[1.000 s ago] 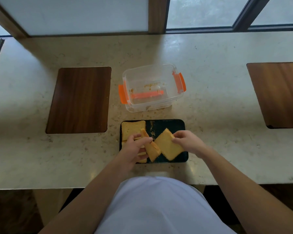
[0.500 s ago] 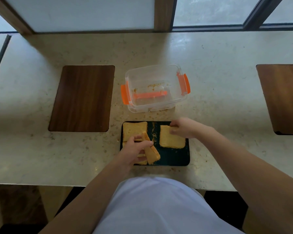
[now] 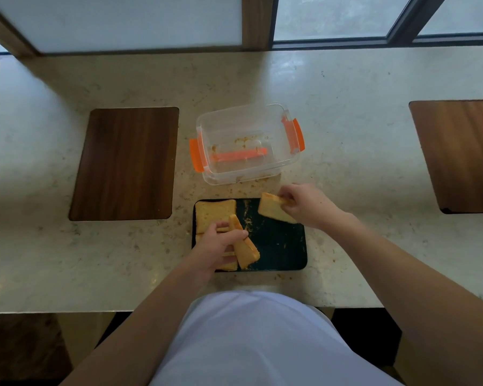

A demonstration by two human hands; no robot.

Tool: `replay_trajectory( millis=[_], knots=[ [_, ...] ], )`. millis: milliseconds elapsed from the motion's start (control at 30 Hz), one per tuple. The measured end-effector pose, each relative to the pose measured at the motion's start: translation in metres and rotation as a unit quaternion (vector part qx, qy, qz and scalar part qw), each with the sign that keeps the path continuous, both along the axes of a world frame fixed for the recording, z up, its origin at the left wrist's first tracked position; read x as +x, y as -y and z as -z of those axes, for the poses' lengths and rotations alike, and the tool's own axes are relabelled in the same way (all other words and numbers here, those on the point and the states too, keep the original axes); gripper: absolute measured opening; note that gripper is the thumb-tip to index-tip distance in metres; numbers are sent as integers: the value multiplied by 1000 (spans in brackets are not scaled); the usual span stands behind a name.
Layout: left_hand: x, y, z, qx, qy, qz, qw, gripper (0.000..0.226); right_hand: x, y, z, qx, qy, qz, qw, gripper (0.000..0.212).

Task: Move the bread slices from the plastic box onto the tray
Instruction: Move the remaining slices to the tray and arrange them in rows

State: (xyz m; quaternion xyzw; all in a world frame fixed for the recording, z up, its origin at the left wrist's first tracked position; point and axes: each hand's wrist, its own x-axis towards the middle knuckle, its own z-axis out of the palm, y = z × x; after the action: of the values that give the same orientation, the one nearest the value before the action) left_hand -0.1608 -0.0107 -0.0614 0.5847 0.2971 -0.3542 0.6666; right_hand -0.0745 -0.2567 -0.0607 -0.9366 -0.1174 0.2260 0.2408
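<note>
A clear plastic box (image 3: 273,165) with orange clips stands on the counter and holds only crumbs. In front of it lies a dark tray (image 3: 279,246). One bread slice (image 3: 214,211) lies flat at the tray's far left corner. My left hand (image 3: 216,247) grips a tilted bread slice (image 3: 244,247) on its edge over the tray's left half, with another slice partly hidden under the hand. My right hand (image 3: 304,203) holds a bread slice (image 3: 271,208) by its far edge at the tray's far right corner, one edge raised.
Dark wooden inlays are set in the stone counter at the left (image 3: 126,162) and the right (image 3: 457,154). Crumbs lie scattered on the tray and around the box. A window runs along the far edge of the counter, and my white shirt fills the near foreground.
My right hand carried its slice from the tray's near middle to the far right corner, where it now tilts up at the far edge. My left hand has kept its slice in place.
</note>
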Motion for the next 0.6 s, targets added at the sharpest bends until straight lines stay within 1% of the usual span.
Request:
replay_trajectory(
  millis=[67,167,233,333,467,600],
  knots=[
    [-1,-1,0,-3,-2,-2,1000,64,2,-1,2,-9,-16,2,1000,24],
    [-3,-4,2,-6,-7,-6,1000,62,10,-2,6,-23,-75,14,997,27],
    [-5,-5,3,-5,-11,-9,1000,61,15,-4,10,-44,-112,-1,993,31],
    [-7,-7,5,-3,-12,-13,1000,61,20,-7,14,-88,-135,-25,987,37],
    [-6,-9,6,-2,-12,-19,1000,63,23,-9,14,-126,-123,-41,984,45],
    [-4,-7,8,26,1,-6,1000,73,11,-10,14,-126,-80,-39,988,58]
  ],
)
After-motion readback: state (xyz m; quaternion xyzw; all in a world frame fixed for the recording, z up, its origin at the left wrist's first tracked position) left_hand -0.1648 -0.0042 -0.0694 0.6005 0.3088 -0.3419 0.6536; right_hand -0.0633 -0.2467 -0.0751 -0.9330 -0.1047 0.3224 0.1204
